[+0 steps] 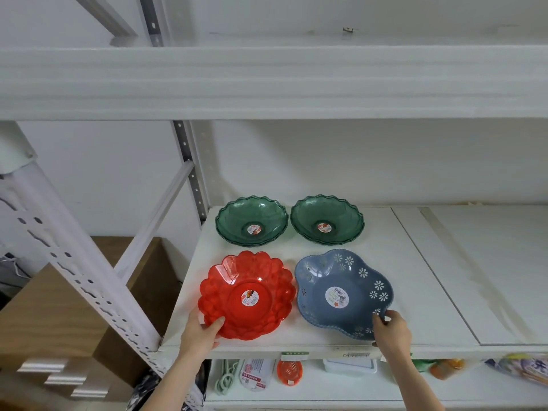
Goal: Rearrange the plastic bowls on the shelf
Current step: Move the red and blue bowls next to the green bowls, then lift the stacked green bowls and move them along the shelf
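Gripping the near-left rim of the red bowl [246, 295], the left hand [200, 332] had its thumb hooked over the scalloped edge and its fingers tucked beneath. That bowl sat at the front left of the shelf [430, 292], close to the front lip, so a careless pull toward the body could have slid it off the board.

Behind it stood the left green bowls [251, 221] and, just beside them, the right green bowls [327, 219]. Both looked like loosely nested stacks, and a hard shove backward with either front bowl might have knocked them askew.

The blue bowl [341, 292] lay at the front right, its rim almost touching the red one. Moving both at once risked the two rims catching on each other.

The right hand [391, 327] pinched the blue bowl's near-right rim, thumb inside the wall. Held at a single point, such wide, thin plastic would probably flex or tip, and could slip free.
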